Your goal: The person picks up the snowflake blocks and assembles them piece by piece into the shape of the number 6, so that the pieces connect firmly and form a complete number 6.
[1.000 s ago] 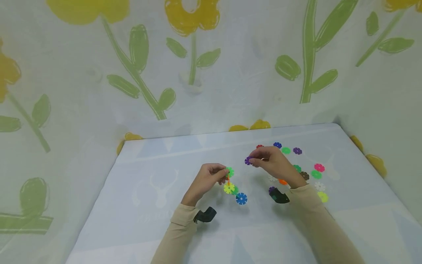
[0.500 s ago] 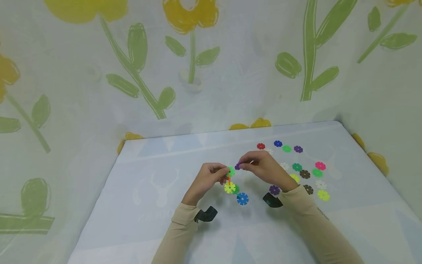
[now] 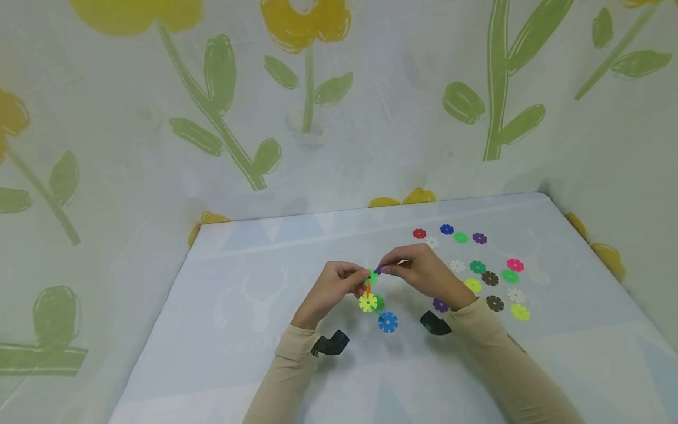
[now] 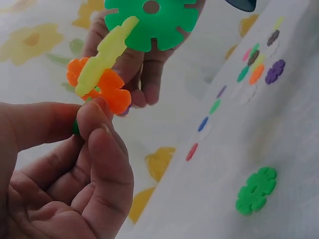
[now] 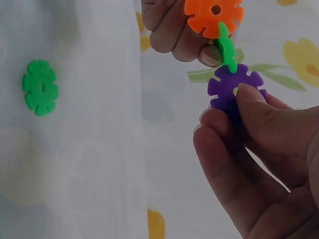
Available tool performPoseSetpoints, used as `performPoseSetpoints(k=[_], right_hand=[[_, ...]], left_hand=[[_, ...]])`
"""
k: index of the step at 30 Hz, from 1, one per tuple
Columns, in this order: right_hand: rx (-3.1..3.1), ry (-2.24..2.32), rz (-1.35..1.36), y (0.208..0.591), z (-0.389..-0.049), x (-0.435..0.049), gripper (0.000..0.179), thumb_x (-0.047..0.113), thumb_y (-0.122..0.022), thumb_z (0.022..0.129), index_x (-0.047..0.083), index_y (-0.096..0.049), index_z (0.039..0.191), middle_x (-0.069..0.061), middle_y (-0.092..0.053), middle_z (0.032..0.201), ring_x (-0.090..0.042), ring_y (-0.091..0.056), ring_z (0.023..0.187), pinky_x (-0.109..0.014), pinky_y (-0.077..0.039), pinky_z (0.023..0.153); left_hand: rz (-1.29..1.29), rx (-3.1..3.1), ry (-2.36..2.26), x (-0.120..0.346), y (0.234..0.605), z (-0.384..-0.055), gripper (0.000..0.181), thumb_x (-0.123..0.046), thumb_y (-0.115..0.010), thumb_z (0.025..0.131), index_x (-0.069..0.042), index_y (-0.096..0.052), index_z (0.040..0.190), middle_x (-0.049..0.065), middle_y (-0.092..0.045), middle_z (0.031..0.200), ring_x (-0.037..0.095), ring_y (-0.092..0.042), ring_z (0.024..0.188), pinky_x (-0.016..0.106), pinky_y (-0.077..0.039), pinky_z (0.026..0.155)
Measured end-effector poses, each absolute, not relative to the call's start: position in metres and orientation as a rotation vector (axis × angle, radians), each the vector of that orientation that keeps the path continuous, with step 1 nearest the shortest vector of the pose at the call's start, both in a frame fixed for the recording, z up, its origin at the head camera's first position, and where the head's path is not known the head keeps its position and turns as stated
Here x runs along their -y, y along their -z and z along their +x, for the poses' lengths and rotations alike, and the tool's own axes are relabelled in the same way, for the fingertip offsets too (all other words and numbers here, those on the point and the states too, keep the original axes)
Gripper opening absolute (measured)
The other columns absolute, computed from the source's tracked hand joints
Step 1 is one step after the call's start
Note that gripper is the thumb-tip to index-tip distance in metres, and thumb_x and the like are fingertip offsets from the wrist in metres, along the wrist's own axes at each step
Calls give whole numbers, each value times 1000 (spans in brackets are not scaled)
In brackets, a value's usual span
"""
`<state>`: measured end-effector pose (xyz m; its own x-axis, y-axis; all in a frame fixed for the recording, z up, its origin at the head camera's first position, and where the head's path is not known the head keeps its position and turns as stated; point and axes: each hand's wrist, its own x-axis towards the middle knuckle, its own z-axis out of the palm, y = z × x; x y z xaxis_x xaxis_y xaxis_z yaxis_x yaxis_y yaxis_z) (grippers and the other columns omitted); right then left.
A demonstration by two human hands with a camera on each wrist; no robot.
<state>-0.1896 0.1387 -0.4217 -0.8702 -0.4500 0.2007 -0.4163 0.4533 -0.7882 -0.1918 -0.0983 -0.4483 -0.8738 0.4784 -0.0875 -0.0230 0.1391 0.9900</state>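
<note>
My left hand [image 3: 336,288] pinches a light green notched plastic disc [image 5: 228,50] between thumb and finger. Joined to that disc is a chain: an orange disc [image 4: 107,87], a yellow disc [image 3: 368,302], a green disc [image 4: 151,30] and a blue disc [image 3: 388,322] hanging lowest. Opposite it, my right hand [image 3: 418,271] holds a purple disc [image 5: 234,87] between thumb and fingers. In the right wrist view the purple rim meets the light green disc at a slot; how deep it sits cannot be told.
Several loose notched discs lie on the table's right, among them a red disc [image 3: 419,234], a pink disc [image 3: 515,265] and a purple disc [image 3: 441,304] by the right wrist. One green disc [image 4: 256,190] lies apart from them. Flower-printed cloth rises behind the white table [image 3: 222,306].
My right hand has come left with the purple disc, from a gap away up to the light green disc. The left hand stays nearly still, and the hanging chain shifts slightly.
</note>
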Motion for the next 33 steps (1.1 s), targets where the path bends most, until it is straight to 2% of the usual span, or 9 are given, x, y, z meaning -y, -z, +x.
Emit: performPoseSetpoints(k=[8, 19, 23, 29, 33], right_hand=[[-2643, 1412, -804, 422, -188, -139, 14, 3, -76, 92, 8, -82, 103, -6, -81, 101, -16, -76, 90, -37, -63, 85], [-2608, 1408, -797, 424, -189, -139, 15, 6, -77, 91, 8, -83, 105, -4, -82, 102, -14, -77, 92, -34, -63, 85], [-2549, 1422, -809, 424, -190, -141, 19, 6, -75, 92, 10, -82, 109, -3, -81, 107, -14, -77, 98, -32, -62, 87], [-2468, 1448, -895, 427, -190, -137, 21, 1, -73, 93, 9, -80, 111, -5, -80, 109, -17, -77, 99, -31, -62, 89], [-2514, 1407, -863, 428, -190, -136, 20, 4, -74, 93, 10, -81, 111, -4, -80, 108, -18, -76, 100, -34, -62, 89]], left_hand=[[457, -1949, -1823, 96, 450, -191, 31, -10, -61, 103, 19, -68, 112, -10, -69, 72, 3, -63, 64, 21, -58, 69], [415, -1950, -1792, 97, 450, -190, 31, -10, -62, 103, 18, -69, 113, -9, -69, 71, 3, -63, 63, 21, -59, 69], [437, -1991, -1725, 98, 448, -190, 32, -18, -61, 105, 11, -72, 113, -6, -69, 76, 7, -64, 67, 24, -58, 73], [493, -2117, -1535, 96, 450, -192, 48, -42, -59, 105, 0, -73, 122, -1, -71, 92, 15, -65, 75, 29, -57, 75], [513, -2173, -1485, 96, 453, -192, 47, -44, -63, 102, -4, -74, 124, 2, -73, 100, 15, -61, 78, 32, -53, 72]])
